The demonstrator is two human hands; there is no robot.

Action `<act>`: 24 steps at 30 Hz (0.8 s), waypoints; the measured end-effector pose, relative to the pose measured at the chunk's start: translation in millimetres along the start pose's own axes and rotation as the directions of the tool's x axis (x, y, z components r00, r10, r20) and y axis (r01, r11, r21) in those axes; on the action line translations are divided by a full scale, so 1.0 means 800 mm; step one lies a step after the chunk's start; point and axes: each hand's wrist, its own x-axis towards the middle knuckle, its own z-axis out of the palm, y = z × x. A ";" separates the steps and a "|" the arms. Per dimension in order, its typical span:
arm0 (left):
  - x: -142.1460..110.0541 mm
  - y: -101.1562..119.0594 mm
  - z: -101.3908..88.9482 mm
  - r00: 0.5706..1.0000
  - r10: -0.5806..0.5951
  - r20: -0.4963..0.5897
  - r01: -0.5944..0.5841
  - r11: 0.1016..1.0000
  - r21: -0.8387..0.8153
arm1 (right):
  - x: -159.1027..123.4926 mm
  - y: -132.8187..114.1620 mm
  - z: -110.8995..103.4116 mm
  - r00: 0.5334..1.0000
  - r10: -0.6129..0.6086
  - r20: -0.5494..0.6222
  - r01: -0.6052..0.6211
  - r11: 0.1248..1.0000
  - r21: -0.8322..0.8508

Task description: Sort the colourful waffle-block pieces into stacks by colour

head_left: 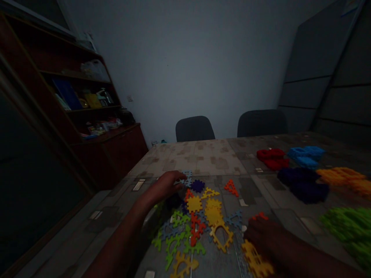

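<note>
My left hand [171, 183] reaches over the far left of a loose pile, its thumb and fingers closed about the edge of a grey-blue toothed building piece [188, 180]. Beside that lies a dark blue toothed piece [198, 186]. At the lower right is my right hand [262, 233], fingers curled, with an orange-red piece [260, 216] showing past them; the dim light hides the grip. Yellow lattice pieces [255, 260] lie by its wrist side. Between my hands spread yellow squares [194, 204], green pieces [181, 218] and a red triangular piece [197, 227].
Along the table's right are sorted stacks: red [272, 159], light blue [306, 156], dark blue [303, 185], orange [344, 177] and green [349, 231]. An orange triangle [231, 188] lies apart. Two chairs [194, 128] stand behind the table; a shelf unit [121, 144] is left.
</note>
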 end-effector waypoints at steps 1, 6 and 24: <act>-0.002 -0.002 -0.004 1.000 -0.018 0.001 0.018 1.000 0.008 | 0.000 0.000 -0.001 1.000 0.005 0.005 -0.005 1.000 0.000; -0.002 0.027 0.012 0.991 0.008 0.131 -0.009 1.000 0.006 | 0.003 0.008 0.003 0.998 0.028 0.051 -0.028 1.000 0.002; -0.040 0.129 0.002 0.980 0.088 0.180 -0.101 0.993 0.061 | -0.015 0.039 0.029 0.996 0.078 0.032 -0.079 0.995 0.058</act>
